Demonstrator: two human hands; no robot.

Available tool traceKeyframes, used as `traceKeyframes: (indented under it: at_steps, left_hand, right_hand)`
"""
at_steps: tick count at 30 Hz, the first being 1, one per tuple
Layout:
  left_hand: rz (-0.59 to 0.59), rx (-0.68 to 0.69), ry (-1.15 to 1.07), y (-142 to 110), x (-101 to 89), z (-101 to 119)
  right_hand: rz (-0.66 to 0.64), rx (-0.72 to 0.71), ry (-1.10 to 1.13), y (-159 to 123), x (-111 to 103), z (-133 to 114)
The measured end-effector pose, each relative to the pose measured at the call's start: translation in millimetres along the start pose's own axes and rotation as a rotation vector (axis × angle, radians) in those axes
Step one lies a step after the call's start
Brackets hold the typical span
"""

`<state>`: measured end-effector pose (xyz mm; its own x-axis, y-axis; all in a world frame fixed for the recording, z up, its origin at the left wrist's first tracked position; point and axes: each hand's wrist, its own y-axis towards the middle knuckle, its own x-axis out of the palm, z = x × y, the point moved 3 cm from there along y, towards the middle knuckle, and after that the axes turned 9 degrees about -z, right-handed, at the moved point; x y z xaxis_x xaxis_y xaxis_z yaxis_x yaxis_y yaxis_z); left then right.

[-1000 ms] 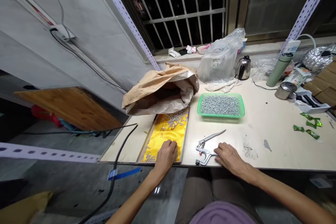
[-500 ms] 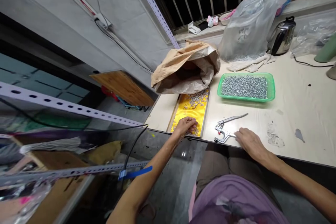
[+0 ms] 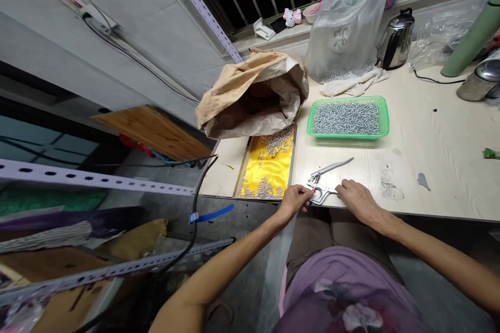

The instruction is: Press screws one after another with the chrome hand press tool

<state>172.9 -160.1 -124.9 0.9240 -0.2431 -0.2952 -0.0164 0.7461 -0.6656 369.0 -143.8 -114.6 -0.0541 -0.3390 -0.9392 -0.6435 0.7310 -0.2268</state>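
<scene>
My left hand (image 3: pixel 294 200) is at the table's front edge, fingers pinched together against the head of the metal press pliers (image 3: pixel 323 183); what it pinches is too small to make out. My right hand (image 3: pixel 356 199) rests on the lower handle of the pliers, fingers bent over it. Just left of my left hand lies a yellow tray (image 3: pixel 269 166) with small metal pins scattered on it. A green basket (image 3: pixel 347 118) full of the same pins stands farther back.
A brown paper sack (image 3: pixel 253 93) lies open behind the yellow tray. A clear plastic bag (image 3: pixel 346 26), a steel kettle (image 3: pixel 397 39), a green flask (image 3: pixel 471 41) and a steel cup (image 3: pixel 478 80) stand at the back. A black cable (image 3: pixel 197 203) hangs off the table's left edge.
My left hand left the yellow tray and moved right to the head of the pliers, now pinched. My right hand stayed on the pliers' handle. The camera shifted.
</scene>
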Motion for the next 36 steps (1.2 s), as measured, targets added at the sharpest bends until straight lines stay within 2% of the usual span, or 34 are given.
traceKeyframes:
  at_steps: [11, 16, 20, 23, 27, 29, 30, 33, 34, 36]
  left_hand:
    - [-0.099, -0.149, 0.082, 3, -5.1, 14]
    - [-0.117, -0.154, 0.09, 4, -5.2, 14]
    - [-0.099, -0.176, 0.091, 1, -3.4, 16]
    - [-0.088, -0.192, 0.094, -1, -2.9, 18]
    - [-0.106, -0.203, 0.174, -3, -4.5, 15]
    - [-0.06, -0.13, 0.32, -6, -5.6, 14]
    - [-0.006, -0.04, 0.418, -8, -5.5, 15]
    - [0.146, 0.364, 0.709, -12, 4.4, 24]
    - [0.152, 0.491, 0.783, -11, 10.7, 28]
    - [0.092, 0.678, 0.91, -6, 23.7, 37]
  right_hand:
    - [-0.053, 0.006, 0.005, -1, -3, -1]
    - [0.017, -0.057, -0.003, 12, -14, 18]
    - [-0.028, -0.083, -0.046, 29, -25, 31]
    - [-0.085, -0.086, -0.042, 34, -31, 28]
    - [-0.088, -0.062, -0.039, 28, -37, 19]
    - [-0.077, -0.069, -0.034, 24, -36, 16]
    - [-0.069, -0.071, -0.033, 22, -35, 15]
    - [-0.025, -0.071, -0.044, 20, -30, 13]
    - [-0.007, -0.068, -0.053, 21, -28, 13]
    - [0.021, -0.053, -0.068, 22, -23, 13]
